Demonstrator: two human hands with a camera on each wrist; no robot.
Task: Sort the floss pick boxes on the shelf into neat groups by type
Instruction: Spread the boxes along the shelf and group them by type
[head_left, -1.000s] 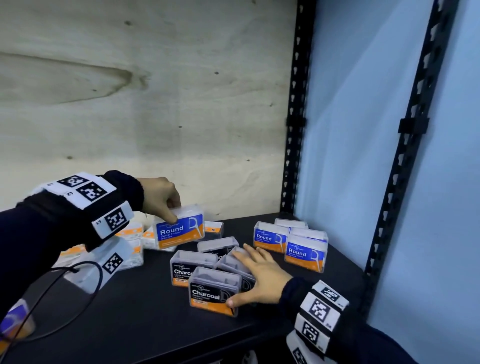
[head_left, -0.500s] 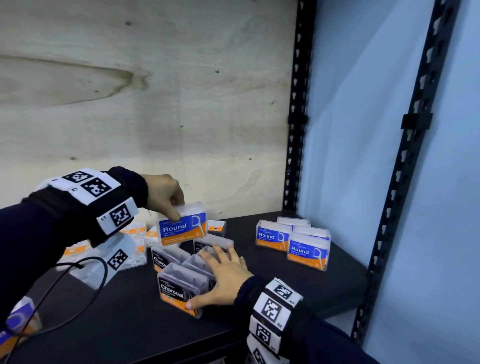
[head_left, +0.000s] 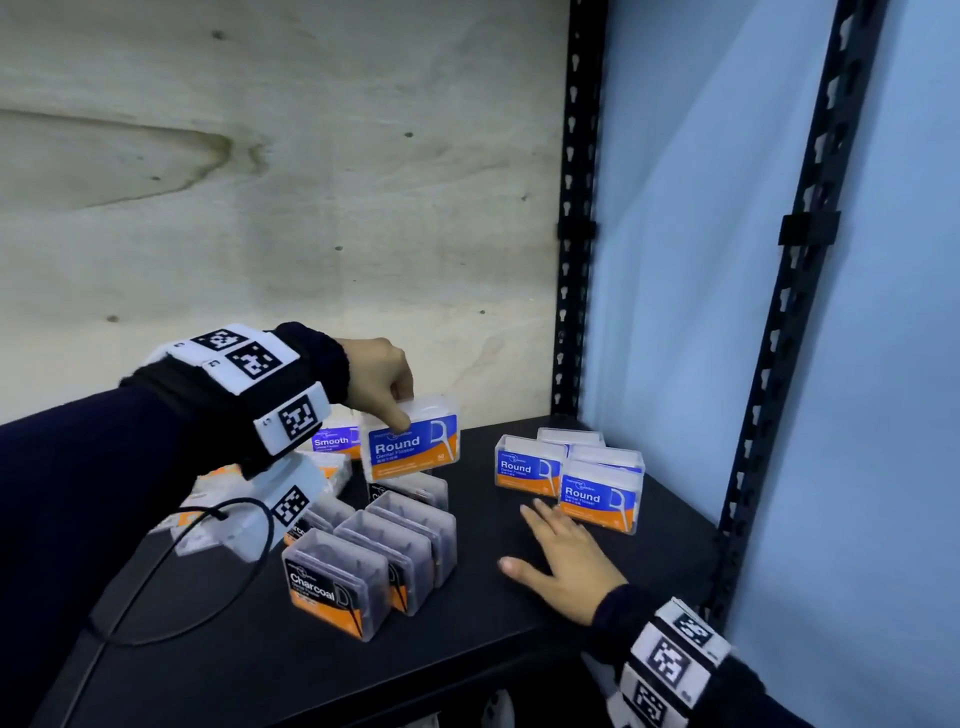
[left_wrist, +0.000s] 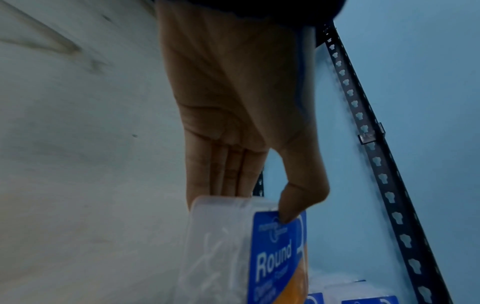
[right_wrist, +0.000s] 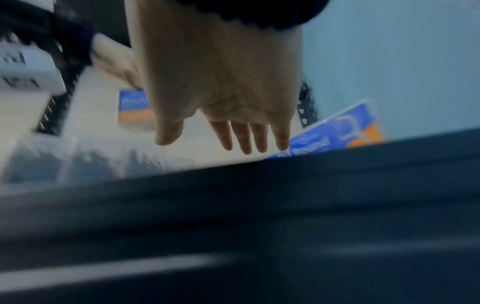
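My left hand (head_left: 387, 392) pinches a blue and orange Round floss box (head_left: 413, 444) by its top, thumb on the label, holding it above the shelf; the left wrist view shows the same Round box (left_wrist: 259, 253) under the hand (left_wrist: 259, 197). A row of clear Charcoal boxes (head_left: 374, 561) stands at the middle of the black shelf (head_left: 260, 665). A group of Round boxes (head_left: 576, 475) sits at the right rear. My right hand (head_left: 563, 553) lies flat and empty between the two groups, its fingertips close to the nearest Round box; the right wrist view shows this hand (right_wrist: 233, 127) with its fingers spread.
A Smooth box (head_left: 335, 441) and other pale boxes (head_left: 322, 467) lie behind my left wrist. A black cable (head_left: 171, 582) loops over the shelf's left part. A wooden back panel (head_left: 260, 208) and black slotted uprights (head_left: 576, 208) bound the shelf; a blue wall is at right.
My right hand left the Charcoal boxes after sliding them leftward and moved right toward the Round group. My left hand kept the Round box and carried it slightly right.
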